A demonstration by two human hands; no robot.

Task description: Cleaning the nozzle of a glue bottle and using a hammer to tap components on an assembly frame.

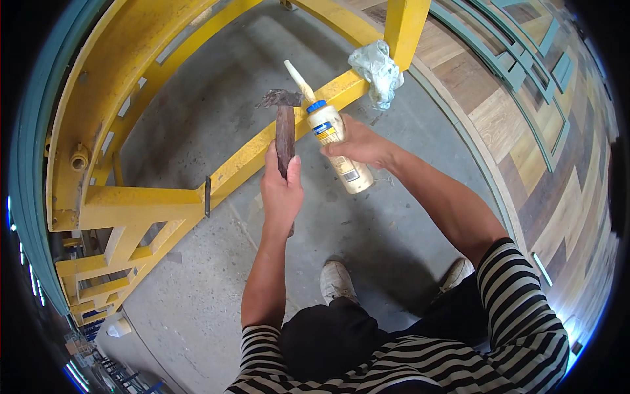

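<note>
My left hand (282,194) is closed round the brown wooden handle of a hammer (285,134). The hammer stands upright in the hand, its dark, worn head at the top and the handle's end showing below the wrist. To its right, my right hand (362,141) grips a cream-coloured glue bottle (351,176) with a blue collar and a long pale nozzle that points up and left. Hammer head and bottle collar are close together, in front of a yellow metal beam (246,159). Whether they touch, I cannot tell.
A yellow steel frame (141,203) curves along the left and far side. A crumpled pale plastic bag (377,72) hangs over its beam near a yellow post (405,33). Wood-patterned boards (551,197) with green strips (518,75) lie at the right. My shoes (338,282) stand on grey floor.
</note>
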